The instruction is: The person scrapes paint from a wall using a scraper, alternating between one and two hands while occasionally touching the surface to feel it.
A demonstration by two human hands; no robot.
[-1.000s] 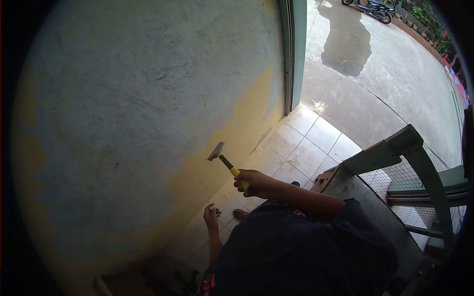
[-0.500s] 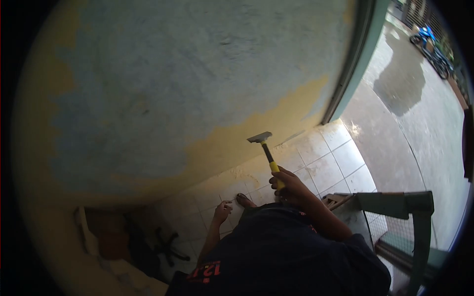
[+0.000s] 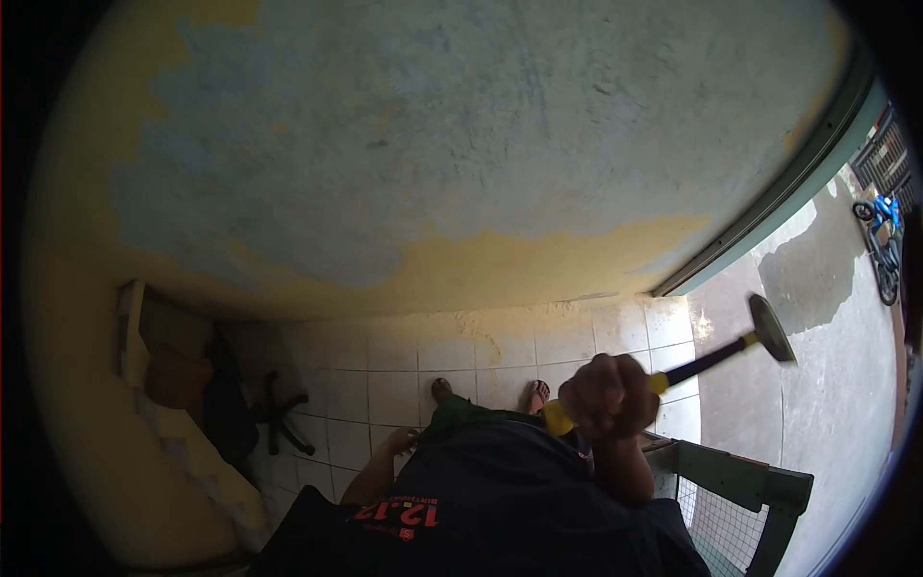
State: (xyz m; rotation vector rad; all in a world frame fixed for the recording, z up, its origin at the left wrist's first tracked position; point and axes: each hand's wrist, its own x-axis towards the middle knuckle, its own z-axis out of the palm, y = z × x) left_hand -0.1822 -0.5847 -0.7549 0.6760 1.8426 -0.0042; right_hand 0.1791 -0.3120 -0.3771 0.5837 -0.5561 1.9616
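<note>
My right hand is closed around the handle of a paint scraper, held up in front of my chest. Its yellow and black shaft points to the right, and the wide metal blade stands away from the wall. The yellow end of the handle sticks out on the other side of my fist. Low at my left side hangs my left hand, its fingers loosely apart beside my green shorts, with nothing visible in it. Ahead is the wall, with a large grey-blue bare patch and yellow paint along its edges.
Pale floor tiles carry flakes along the wall's foot. A black star-shaped chair base lies at left, near a brown object. A green frame with mesh stands at right. Outside the doorway is a blue motorcycle.
My right hand has risen towards me and swung the scraper from pointing at the wall to pointing right. The view has shifted, and my left hand now sits closer to my shorts.
</note>
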